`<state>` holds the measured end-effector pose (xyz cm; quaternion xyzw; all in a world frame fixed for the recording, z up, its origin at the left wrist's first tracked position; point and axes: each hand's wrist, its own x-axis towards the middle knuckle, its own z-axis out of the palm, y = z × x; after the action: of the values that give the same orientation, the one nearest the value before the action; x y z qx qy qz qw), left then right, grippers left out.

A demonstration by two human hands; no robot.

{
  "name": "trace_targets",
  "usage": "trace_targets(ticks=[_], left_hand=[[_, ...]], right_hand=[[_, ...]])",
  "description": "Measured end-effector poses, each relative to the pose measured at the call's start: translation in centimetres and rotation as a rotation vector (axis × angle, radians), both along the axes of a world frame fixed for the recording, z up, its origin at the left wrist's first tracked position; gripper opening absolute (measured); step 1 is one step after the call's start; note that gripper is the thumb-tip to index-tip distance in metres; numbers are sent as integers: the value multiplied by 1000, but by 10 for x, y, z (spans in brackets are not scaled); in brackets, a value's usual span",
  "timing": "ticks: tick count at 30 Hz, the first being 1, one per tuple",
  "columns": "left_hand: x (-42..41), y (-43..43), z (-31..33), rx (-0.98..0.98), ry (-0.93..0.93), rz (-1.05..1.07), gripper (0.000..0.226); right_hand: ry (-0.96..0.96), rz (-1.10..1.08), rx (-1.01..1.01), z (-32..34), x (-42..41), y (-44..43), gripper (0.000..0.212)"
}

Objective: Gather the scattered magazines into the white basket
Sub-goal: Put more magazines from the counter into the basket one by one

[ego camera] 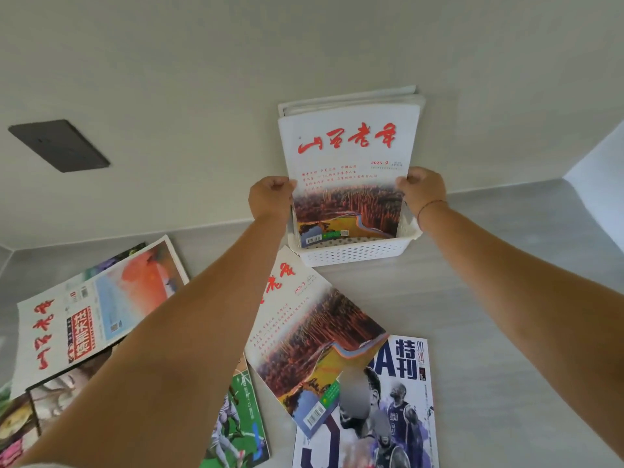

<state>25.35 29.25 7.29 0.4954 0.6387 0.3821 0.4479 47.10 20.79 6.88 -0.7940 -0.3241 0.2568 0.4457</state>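
Note:
A white perforated basket (351,253) stands against the wall. Upright in it is a magazine with red calligraphy and an autumn forest cover (349,177), with several more magazines (351,101) stacked behind it. My left hand (270,197) grips its left edge and my right hand (422,192) grips its right edge. A matching forest magazine (314,339) lies flat in front of the basket, overlapping a basketball magazine (398,407). A red-script magazine (94,309) lies at the left, and a green sports magazine (236,423) shows under my left arm.
A dark rectangular plate (59,145) is set in the wall at the left. More magazine covers (20,420) lie at the bottom left corner. The grey surface (506,298) runs to the right of the basket.

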Motion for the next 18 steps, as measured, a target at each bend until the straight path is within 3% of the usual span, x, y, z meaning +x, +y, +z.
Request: trace_targets(ticks=[5, 12, 18], left_hand=[[4, 8, 0, -5, 44, -14, 26], [4, 8, -3, -3, 81, -81, 25], [-11, -10, -8, -24, 156, -51, 30]], right_hand=[[-19, -46, 22, -3, 4, 11, 24], [-49, 35, 5, -5, -1, 13, 30], [-97, 31, -18, -8, -5, 0, 22]])
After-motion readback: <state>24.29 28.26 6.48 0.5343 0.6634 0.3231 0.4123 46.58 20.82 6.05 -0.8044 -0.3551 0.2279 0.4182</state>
